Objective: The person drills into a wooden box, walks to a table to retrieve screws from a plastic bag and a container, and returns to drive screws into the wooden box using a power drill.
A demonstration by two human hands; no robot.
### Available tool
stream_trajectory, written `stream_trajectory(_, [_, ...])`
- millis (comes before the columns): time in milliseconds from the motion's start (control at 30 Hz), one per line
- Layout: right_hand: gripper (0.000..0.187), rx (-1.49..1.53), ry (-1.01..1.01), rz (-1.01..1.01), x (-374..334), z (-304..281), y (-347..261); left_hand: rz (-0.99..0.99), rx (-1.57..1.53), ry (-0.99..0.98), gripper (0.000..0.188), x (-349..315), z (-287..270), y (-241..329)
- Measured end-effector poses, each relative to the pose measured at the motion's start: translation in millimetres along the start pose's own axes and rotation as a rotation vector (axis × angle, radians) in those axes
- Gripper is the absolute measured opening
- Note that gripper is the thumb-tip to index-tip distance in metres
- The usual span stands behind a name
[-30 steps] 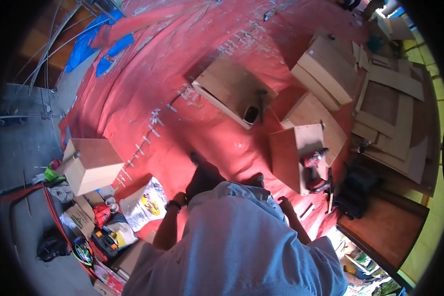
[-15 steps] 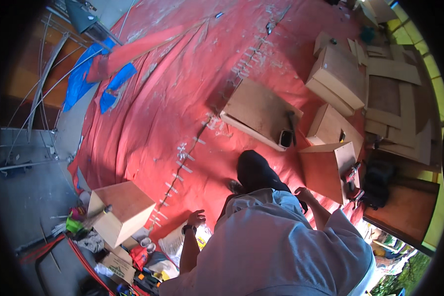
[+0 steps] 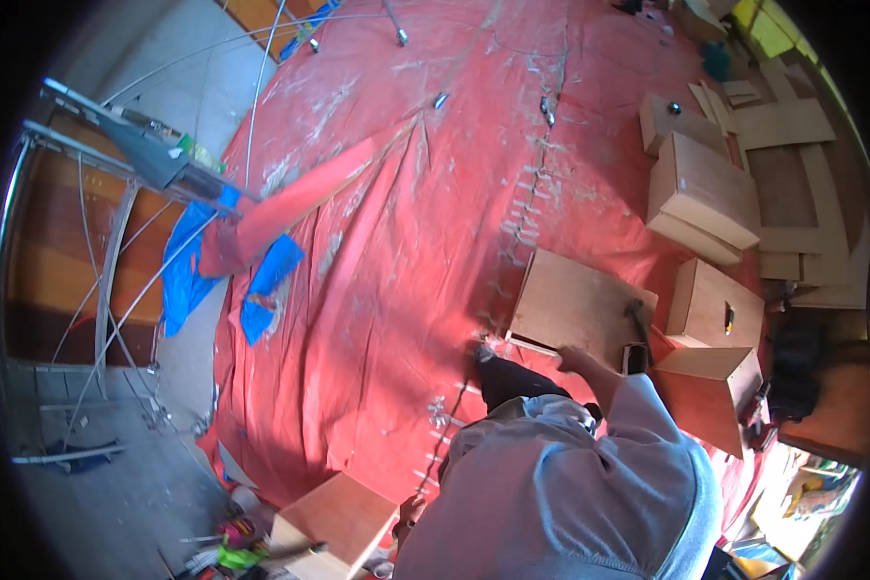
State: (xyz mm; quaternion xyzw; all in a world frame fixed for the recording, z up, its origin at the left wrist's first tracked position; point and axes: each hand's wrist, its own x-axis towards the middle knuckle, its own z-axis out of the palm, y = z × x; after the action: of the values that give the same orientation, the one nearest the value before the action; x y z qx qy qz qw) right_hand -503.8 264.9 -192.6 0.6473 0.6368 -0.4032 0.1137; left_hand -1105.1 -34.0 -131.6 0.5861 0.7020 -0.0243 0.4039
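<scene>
The right hand (image 3: pixel 572 360) is down on the near edge of a flat plywood box (image 3: pixel 580 311) lying on the red tarp (image 3: pixel 406 242). It looks like it's resting flat on the wood, maybe to steady it, but honestly I can't tell if the fingers are curled round the edge or just spread on top. The left hand (image 3: pixel 412 507) is down low by the hip, close to another plywood box (image 3: pixel 333 522) near the tarp's lower edge; it's too small and half hidden behind the grey shirt to say whether it's open or closed, and it doesn't seem to be holding anything. A hammer (image 3: pixel 638 319) lies on the far right side of the flat box, handy for the right hand, my guess is that's why it's parked there. More boxes (image 3: pixel 701 188) sit stacked off to the right next to loose plywood offcuts (image 3: pixel 783 126), well apart from the one being touched. A blue sheet (image 3: pixel 188 280) is bunched at the tarp's left edge, beside a metal frame (image 3: pixel 116 155). The tarp probably just keeps the floor clean under the work.
</scene>
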Motion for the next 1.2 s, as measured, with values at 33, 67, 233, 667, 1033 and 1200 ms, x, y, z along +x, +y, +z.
stream_trajectory(33, [0.044, 0.095, 0.020, -0.063, 34.5, -22.6, -48.4, 0.094, 0.111, 0.148, 0.036, 11.3, -17.7, -3.3])
stream_trajectory(67, [0.045, 0.101, 0.089, -0.044, 64.0, -45.3, -75.7, -0.094, -0.156, -0.008, 0.035, 41.6, -47.5, 3.8])
stream_trajectory(233, [0.027, 0.244, 0.259, -0.699, 166.4, -146.8, -287.2, -0.396, -0.689, -0.080, 0.037, 165.8, -147.0, 68.9])
stream_trajectory(667, [0.036, 0.036, 0.088, -0.098, 304.3, -287.3, -172.3, 0.467, 0.387, -0.248, 0.041, 554.0, -382.3, 118.8])
stream_trajectory(1033, [0.024, 1.066, 0.580, 0.655, 301.8, -382.6, -66.6, 0.024, -0.293, -0.536, 0.054, 969.6, -544.0, 479.4])
stream_trajectory(1200, [0.015, 1.112, 0.303, 0.650, 408.1, -444.4, -42.0, 0.202, -0.162, -0.329, 0.050, 1100.8, -552.3, 604.5])
